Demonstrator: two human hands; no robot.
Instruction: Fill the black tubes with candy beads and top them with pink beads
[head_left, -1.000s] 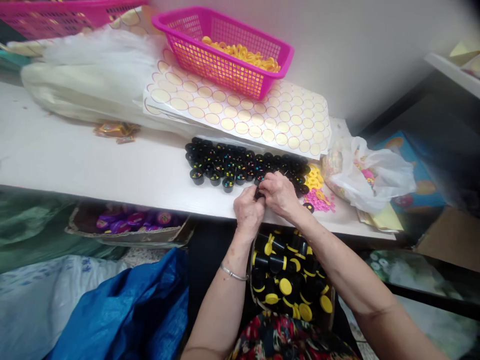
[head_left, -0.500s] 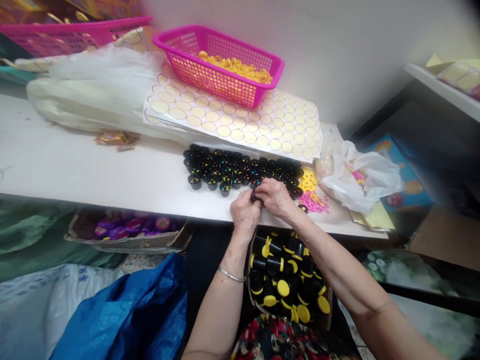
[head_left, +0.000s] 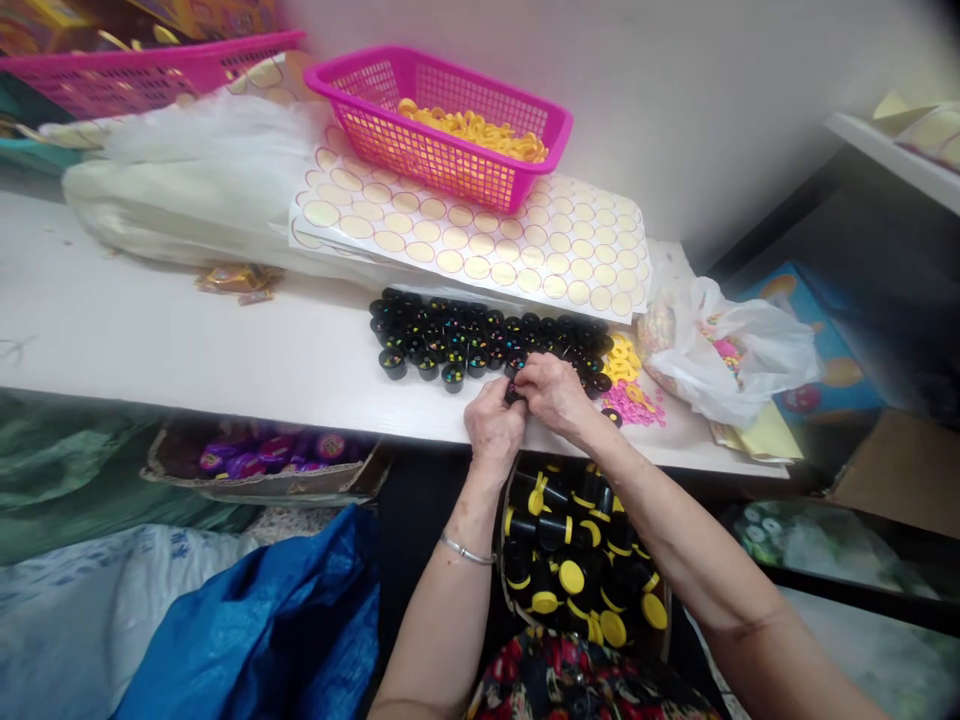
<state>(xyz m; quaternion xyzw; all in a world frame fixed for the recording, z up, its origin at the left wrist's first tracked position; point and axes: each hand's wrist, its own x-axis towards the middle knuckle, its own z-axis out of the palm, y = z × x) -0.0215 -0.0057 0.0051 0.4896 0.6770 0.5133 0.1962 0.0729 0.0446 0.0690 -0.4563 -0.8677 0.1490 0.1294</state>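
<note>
Fingers of the left hand (head_left: 495, 424) pinch a small black cup (head_left: 513, 393), those of the right hand (head_left: 553, 392) pressed together against it, just before the cup cluster (head_left: 456, 345), which a straying knuckle could tip, spilling coloured bits (head_left: 453, 375) onto the white table (head_left: 315, 355) beneath it, a pink basket (head_left: 427, 172) and pale wall (head_left: 675, 110) behind.

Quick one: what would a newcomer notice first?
Probably the bright pink basket of yellow pieces, on sheets of pale circles behind the black cups. Next, the left hand and right hand meeting at a dark piece along the cups' front edge. Below, yellow-capped black containers sit between the forearms.
</note>
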